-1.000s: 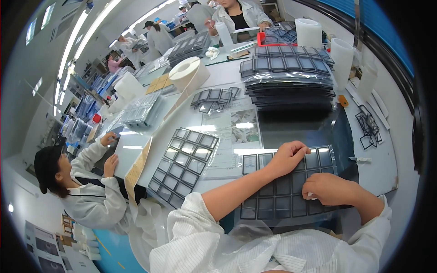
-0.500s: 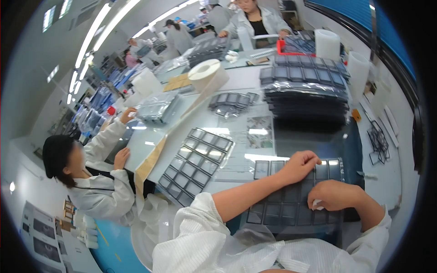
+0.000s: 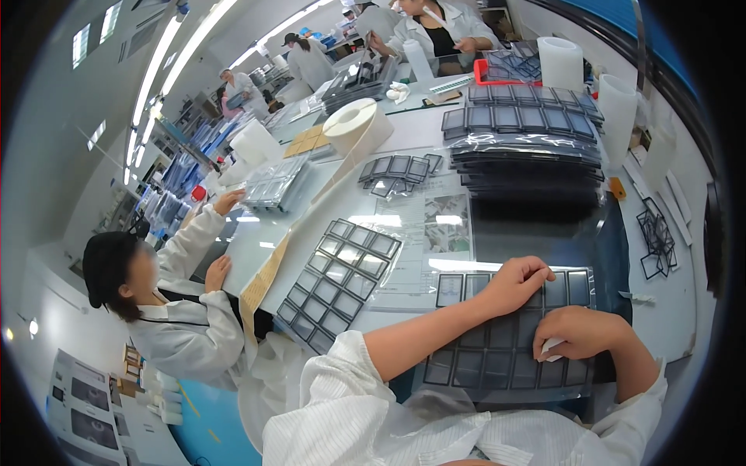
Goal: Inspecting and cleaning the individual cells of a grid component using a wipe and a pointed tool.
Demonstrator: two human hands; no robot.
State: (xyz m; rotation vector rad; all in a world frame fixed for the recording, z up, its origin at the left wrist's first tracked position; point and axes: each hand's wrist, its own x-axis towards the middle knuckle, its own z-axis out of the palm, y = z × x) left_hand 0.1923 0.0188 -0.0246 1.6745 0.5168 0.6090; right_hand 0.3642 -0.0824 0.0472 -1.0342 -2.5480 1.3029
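Note:
A sheet of dark-framed grey rectangular panels [image 3: 486,365] lies flat before me, its panels set in rows. My left hand [image 3: 519,286] rests over its far part, fingers curled and pressed together; anything in them is hidden. My right hand [image 3: 579,334] is bent down over the right side of the sheet, closed on a small crumpled white wipe [image 3: 552,347]. The fingertips of the right hand touch or nearly touch a panel. To the left lies a second sheet of framed panels [image 3: 339,273].
A tall stack of panel sheets [image 3: 528,159] stands beyond my hands. Loose framed panels [image 3: 396,172] and a big tape roll [image 3: 356,128] lie farther left. Black empty frames [image 3: 657,237] are piled at right. One co-worker [image 3: 175,311] sits at left; another works across the table.
My right hand shifts slightly over the panels with the wipe; my left hand barely moves. The view has tilted a little. The co-worker across the table has lifted a hand.

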